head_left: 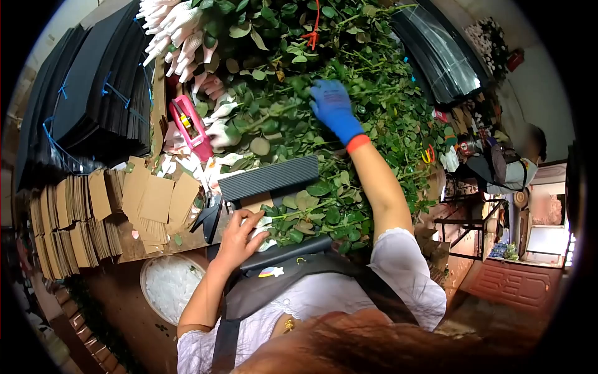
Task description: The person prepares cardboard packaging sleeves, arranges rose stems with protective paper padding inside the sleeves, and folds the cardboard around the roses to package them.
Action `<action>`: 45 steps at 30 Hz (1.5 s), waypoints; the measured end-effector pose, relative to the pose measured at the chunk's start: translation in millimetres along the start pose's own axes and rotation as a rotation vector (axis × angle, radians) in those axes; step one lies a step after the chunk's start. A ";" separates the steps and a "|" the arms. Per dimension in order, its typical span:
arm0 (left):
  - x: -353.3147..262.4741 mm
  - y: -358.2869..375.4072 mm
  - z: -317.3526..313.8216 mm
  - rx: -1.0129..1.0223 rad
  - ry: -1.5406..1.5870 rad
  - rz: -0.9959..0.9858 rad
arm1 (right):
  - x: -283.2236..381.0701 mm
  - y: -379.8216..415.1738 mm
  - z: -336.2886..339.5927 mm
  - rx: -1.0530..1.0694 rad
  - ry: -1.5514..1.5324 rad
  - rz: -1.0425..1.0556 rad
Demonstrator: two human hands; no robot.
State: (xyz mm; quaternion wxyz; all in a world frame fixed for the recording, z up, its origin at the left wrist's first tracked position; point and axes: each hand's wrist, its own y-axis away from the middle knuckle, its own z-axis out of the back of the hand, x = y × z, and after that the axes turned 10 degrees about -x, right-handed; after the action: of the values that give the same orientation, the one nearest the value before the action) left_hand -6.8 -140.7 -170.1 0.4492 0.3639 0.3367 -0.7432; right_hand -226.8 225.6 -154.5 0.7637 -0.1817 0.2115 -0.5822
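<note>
My left hand [240, 240] is bare and curls round the white-sleeved heads of a few roses [261, 232] in front of my chest. Their leafy stems [321, 215] run off to the right. Just beyond them stands a black corrugated sheet [271, 177], with a bit of brown cardboard [256, 201] below it. My right hand [333, 103], in a blue glove with an orange cuff, reaches into the pile of leafy stems [380, 124]. Its fingers close on a rose stem [280, 111], blurred by motion; a white-sleeved head [219, 134] shows at the left.
Stacks of black sheets [103, 87] and cardboard pieces [75, 218] line the left side. A pink tool [192, 128] and a black stapler-like tool [208, 218] lie on the table. White sleeved heads [180, 31] pile up behind. A white-filled bin [171, 287] stands below. A person [514, 171] is at right.
</note>
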 end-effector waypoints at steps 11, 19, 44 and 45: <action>8.1 -12.9 -6.9 -0.037 -0.079 -0.109 | -56.0 33.9 74.3 -0.188 -0.270 -0.002; 20.5 -2.9 -13.7 -0.113 0.008 -0.018 | -17.1 78.0 176.6 -0.030 -0.452 0.063; 19.6 -3.6 -11.5 -0.117 0.052 0.026 | 0.2 65.2 51.2 0.135 -0.279 -0.034; 19.1 -3.0 -10.0 -0.039 0.052 0.136 | 0.8 61.9 24.6 0.170 -0.216 0.041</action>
State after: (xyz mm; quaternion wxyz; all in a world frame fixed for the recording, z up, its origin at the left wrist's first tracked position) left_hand -13.4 -139.4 -190.7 0.4968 0.3964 0.3372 -0.6945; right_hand -163.2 241.5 -166.3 0.8064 -0.1734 0.0817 -0.5594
